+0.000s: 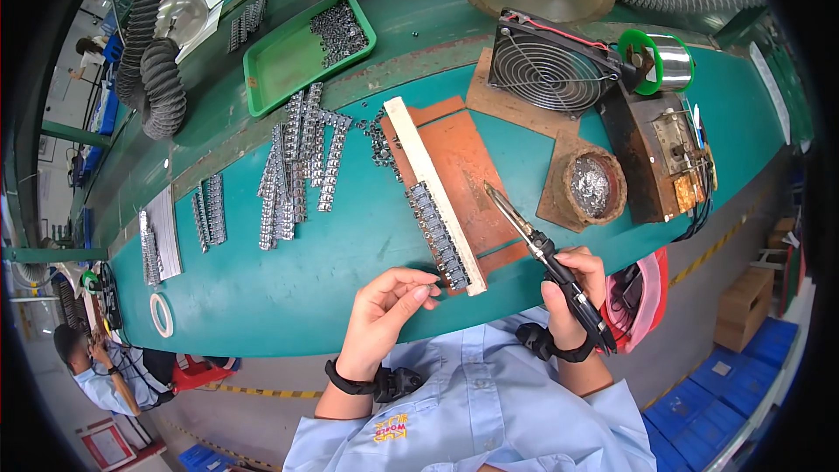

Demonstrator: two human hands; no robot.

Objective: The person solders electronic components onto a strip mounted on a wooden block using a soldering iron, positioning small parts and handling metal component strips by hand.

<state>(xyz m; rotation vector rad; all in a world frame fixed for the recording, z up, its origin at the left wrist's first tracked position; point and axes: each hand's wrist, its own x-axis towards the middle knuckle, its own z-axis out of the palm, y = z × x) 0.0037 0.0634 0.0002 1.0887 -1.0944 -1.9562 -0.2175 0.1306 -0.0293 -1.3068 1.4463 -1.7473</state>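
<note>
My right hand [587, 278] is wrapped round a black-handled soldering iron [544, 246], whose metal tip points up and left over a reddish-brown board [468, 166]. A long cream-white bar [419, 153] lies slantwise along that board. Against the bar's left side, at its near half, rests a strip of small metal-and-dark parts [434, 232]. Beside the near end of this strip is my left hand [384, 304], thumb and fingertips pinched together. Whatever they hold is too small to make out. Loose small dark parts [381, 144] are scattered by the bar's far end.
More part strips [293, 166] lie to the left, below a green tray [271, 65] of small parts. At the right stand a fan [551, 65], a round pot of silvery material [596, 185], a solder-wire spool [673, 65] and a dark box [642, 144]. A tape ring [161, 315] lies far left.
</note>
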